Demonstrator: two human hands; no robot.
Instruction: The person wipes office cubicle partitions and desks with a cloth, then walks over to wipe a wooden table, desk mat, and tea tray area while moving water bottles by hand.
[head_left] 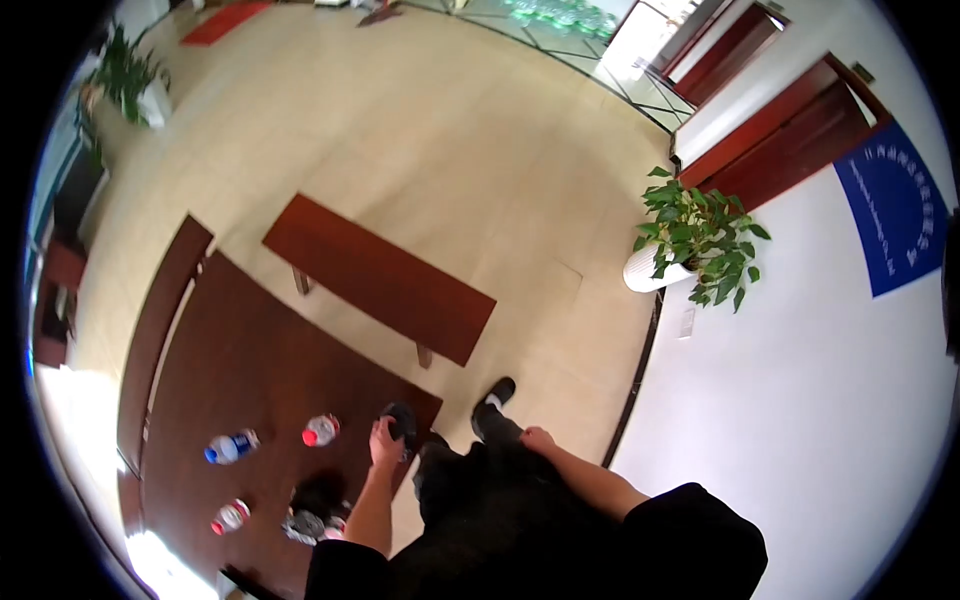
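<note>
My left hand is closed around the side of a dark, rounded object at the near corner of the brown table; its exact kind is too blurred to tell. My right hand is by my right thigh, fingers curled, and nothing shows in it. Left of my left hand lies a clear bottle with a red cap. Farther left are a blue-capped bottle and another red-capped bottle. Beside my left forearm is a dark and silvery cluster of items, partly hidden.
A brown bench stands beyond the table, and a second bench runs along its left side. One leafy plant in a white pot is by the right wall; another plant stands far left. A blue banner hangs on the wall.
</note>
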